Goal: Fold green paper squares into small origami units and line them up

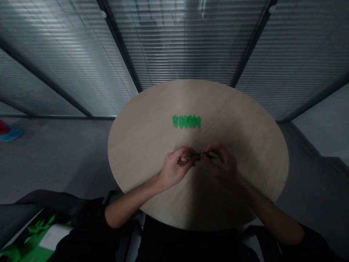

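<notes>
**Thin green strip pinched between two hands, with little margin for a slip**

At far left, a red and blue object (10,133) lies on the grey floor, cut off by the frame, and a green-and-white printed sheet (35,236) sits at the lower-left corner. The left hand (176,168) has its fingers curled and pressed together, pinching one end of a narrow green paper strip (201,155) above the round wooden table (272,163). The strip spans the small gap between the hands. Farther out on the table lies a tight row of overlapping green leaf-shaped paper pieces (187,121), well apart from both hands. The right hand (221,166) curls in from the other side and seems to pinch the strip's opposite end, though shadow blurs its fingers.

A loosened pinch could let the light strip spring free, while pulling the hands apart could crease or tear it. A careless forward reach could knock the loose row out of line. The fingers hide the strip's middle, so its folds and any join cannot be made out. The dim light also obscures the right fingertips.
</notes>
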A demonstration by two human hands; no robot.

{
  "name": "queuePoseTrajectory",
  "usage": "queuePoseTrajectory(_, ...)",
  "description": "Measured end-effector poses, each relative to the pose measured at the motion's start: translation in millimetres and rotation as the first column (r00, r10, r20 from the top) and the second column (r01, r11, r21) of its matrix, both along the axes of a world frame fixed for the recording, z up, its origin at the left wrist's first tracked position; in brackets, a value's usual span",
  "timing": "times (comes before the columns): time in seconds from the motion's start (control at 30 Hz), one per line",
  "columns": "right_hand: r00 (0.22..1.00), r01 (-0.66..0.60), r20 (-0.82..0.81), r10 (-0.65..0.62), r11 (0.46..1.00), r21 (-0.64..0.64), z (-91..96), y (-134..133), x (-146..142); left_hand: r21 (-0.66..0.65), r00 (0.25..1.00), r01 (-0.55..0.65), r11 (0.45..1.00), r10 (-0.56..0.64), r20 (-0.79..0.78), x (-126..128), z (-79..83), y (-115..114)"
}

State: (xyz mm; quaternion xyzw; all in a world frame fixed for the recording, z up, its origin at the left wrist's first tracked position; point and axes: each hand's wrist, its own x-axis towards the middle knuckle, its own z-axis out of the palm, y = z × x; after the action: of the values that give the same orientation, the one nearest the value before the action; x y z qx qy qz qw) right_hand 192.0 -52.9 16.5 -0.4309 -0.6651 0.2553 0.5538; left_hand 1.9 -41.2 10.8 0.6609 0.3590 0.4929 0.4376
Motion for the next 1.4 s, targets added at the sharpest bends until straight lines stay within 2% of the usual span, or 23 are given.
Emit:
queuePoseTrajectory(0.27, 0.999, -0.044, 0.018, 0.044, 0.999, 0.004, -3.1, 2.8, 0.1, 0.131, 0.991, -0.033, 0.991, 0.049, -0.124, -3.2, 0.3, 0.9)
queuePoseTrajectory(0.37, 0.995, -0.051, 0.089, 0.042, 0.993, 0.11, -0.7, 3.3, 2.0, 0.17, 0.988, -0.08, 0.982, 0.102, -0.12, -4.2, 0.1, 1.2)
queuePoseTrajectory(0.47, 0.987, 0.011, 0.153, -0.042, 0.979, 0.202, 0.5, 3.0, 3.6, 0.205, 0.982, -0.118, 0.972, 0.145, -0.121, -4.9, 0.6, 1.8)
queuePoseTrajectory(0.57, 0.983, 0.054, 0.162, -0.086, 0.979, 0.196, -0.7, 2.1, 4.2, 0.193, 0.978, -0.141, 0.971, 0.167, -0.124, -4.8, 1.4, 2.4)
queuePoseTrajectory(0.73, 0.978, 0.005, 0.204, -0.037, 0.988, 0.154, -2.0, 2.2, 3.8, 0.143, 0.979, -0.151, 0.978, 0.168, -0.115, -3.8, 2.2, 3.4)
queuePoseTrajectory(0.9, 0.983, -0.012, 0.182, -0.019, 0.985, 0.171, -1.2, 3.0, 3.5, 0.13, 0.981, -0.156, 0.979, 0.169, -0.093, -3.4, 0.6, 2.7)
queuePoseTrajectory(1.03, 0.988, 0.0, 0.151, -0.02, 0.992, 0.13, -0.2, 2.1, 3.8, 0.097, 0.987, -0.131, 0.987, 0.139, -0.082, -4.8, -0.9, 2.2)
queuePoseTrajectory(1.1, 0.991, 0.011, 0.133, -0.023, 0.996, 0.091, 0.4, 2.0, 4.2, 0.136, 0.986, -0.113, 0.984, 0.128, -0.105, -6.2, 0.9, 3.0)
queuePoseTrajectory(1.17, 0.994, 0.011, 0.107, -0.017, 0.999, 0.052, 1.2, 2.2, 4.5, 0.249, 0.973, -0.114, 0.962, 0.158, -0.166, -7.8, 4.7, 4.6)
queuePoseTrajectory(1.27, 0.999, -0.018, 0.051, 0.018, 1.0, -0.003, 2.4, 2.9, 4.6, 0.464, 0.94, -0.12, 0.878, 0.251, -0.231, -9.8, 10.6, 8.4)
queuePoseTrajectory(1.33, 0.999, -0.05, 0.007, 0.05, 0.998, -0.036, 2.4, 3.3, 4.7, 0.515, 0.951, -0.063, 0.855, 0.207, -0.228, -10.2, 12.1, 11.1)
queuePoseTrajectory(1.4, 0.996, -0.078, -0.042, 0.076, 0.995, -0.063, 1.6, 3.7, 5.4, 0.482, 0.97, 0.045, 0.875, 0.077, -0.229, -10.0, 11.3, 12.8)
